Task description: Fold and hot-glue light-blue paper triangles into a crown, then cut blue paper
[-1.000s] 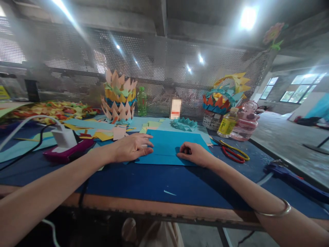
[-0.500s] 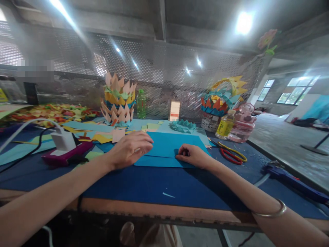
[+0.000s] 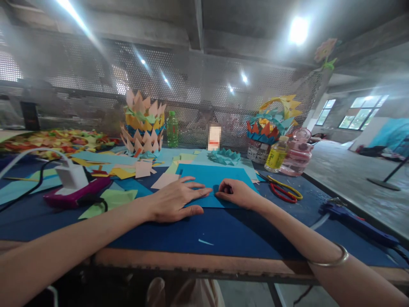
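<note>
A bright blue sheet of paper (image 3: 194,171) lies in front of me on the dark blue tabletop. My left hand (image 3: 182,198) rests palm down over its left front part, with the fingers stretched out toward the right. Thumb and fingers of my right hand (image 3: 238,192) are curled together in a pinch at the paper's right half, and the paper's edge runs in to the fingertips. The fingertips of my two hands are close to each other. Part of the front edge is hidden under my left hand.
Red-and-yellow-handled scissors (image 3: 286,192) and a blue glue gun (image 3: 358,221) lie to the right. Bottles, including a yellow one (image 3: 276,154), stand behind. At left are a purple power strip (image 3: 76,192), paper scraps (image 3: 143,168) and a spiky paper basket (image 3: 143,123).
My left hand has come down and moved right, from raised at the paper's left side to flat on it with fingers spread. My right hand stays in nearly the same place.
</note>
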The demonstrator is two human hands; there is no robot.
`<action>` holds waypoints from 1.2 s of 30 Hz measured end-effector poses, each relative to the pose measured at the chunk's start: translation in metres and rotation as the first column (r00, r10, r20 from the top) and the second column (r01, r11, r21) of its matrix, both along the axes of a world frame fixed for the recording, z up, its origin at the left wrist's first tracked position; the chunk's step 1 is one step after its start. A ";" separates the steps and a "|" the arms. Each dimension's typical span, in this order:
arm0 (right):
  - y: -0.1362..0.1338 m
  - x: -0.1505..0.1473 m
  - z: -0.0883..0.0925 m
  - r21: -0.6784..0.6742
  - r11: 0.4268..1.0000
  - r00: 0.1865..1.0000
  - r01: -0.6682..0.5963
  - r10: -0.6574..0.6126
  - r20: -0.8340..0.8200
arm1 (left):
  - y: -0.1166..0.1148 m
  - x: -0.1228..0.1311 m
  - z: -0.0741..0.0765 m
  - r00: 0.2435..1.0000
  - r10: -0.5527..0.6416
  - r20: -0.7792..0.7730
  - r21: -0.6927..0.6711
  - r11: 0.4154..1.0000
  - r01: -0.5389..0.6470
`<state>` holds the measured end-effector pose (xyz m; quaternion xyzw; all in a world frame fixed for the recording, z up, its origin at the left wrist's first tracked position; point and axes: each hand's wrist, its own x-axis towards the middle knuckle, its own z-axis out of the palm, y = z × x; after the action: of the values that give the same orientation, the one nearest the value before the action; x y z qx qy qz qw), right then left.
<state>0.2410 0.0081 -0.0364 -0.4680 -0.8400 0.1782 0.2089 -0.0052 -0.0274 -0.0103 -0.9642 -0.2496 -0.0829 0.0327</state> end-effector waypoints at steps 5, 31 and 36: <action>0.003 0.001 -0.004 -0.007 1.000 1.000 -0.005 0.005 -0.019 | -0.002 0.001 0.000 1.000 0.003 0.020 0.044 0.999 -0.004; 0.006 -0.007 -0.005 0.008 0.993 0.993 0.116 -0.116 0.038 | -0.003 0.003 -0.002 0.998 0.060 0.024 0.098 0.993 -0.062; 0.005 -0.006 -0.006 0.005 0.995 0.994 0.099 -0.099 0.035 | -0.001 0.002 -0.005 1.000 0.018 -0.002 0.016 1.000 -0.018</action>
<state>0.2352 0.0135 -0.0428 -0.5118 -0.8196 0.1579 0.2036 -0.0035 -0.0280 -0.0156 -0.9617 -0.2576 -0.0834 0.0415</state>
